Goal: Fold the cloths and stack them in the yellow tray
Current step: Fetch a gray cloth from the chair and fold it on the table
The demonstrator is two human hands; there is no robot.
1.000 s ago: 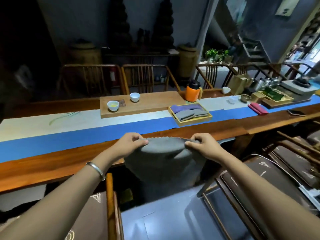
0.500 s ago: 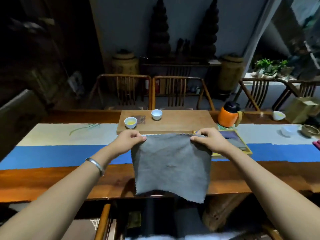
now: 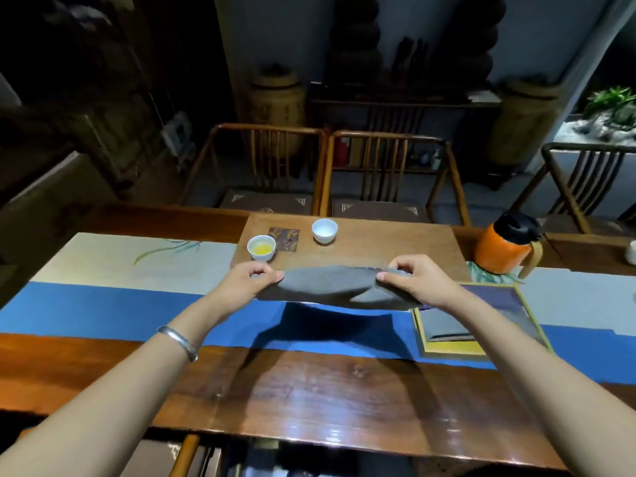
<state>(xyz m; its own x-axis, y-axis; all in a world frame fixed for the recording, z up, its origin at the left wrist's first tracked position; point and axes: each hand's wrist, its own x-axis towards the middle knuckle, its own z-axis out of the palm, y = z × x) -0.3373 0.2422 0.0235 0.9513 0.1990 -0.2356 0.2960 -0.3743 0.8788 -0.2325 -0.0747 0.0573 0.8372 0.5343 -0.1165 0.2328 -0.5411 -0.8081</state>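
On my bench [image 3: 309, 390]: two teacups [image 3: 261, 247] [image 3: 324, 230], one orange flask [image 3: 504, 247], one yellow tray [image 3: 451, 347], one grey cloth [image 3: 327, 285] in my hands; three chairs [image 3: 265, 166] [image 3: 389, 173] [image 3: 585, 184] upper frame.

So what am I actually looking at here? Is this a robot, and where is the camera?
No robot here: these are a person's two bare arms, filmed by a wide-angle camera worn on the head and looking forward and down, which is why the edges look bent. The left hand and the right hand each pinch one end of a grey cloth, held stretched out above a long wooden table with a blue and cream runner. To the right lies a yellow tray with folded cloths in it. Behind the hands a wooden board carries two small white cups; one cup holds yellow liquid, the other cup looks empty. An orange jug with a black lid stands at the right.
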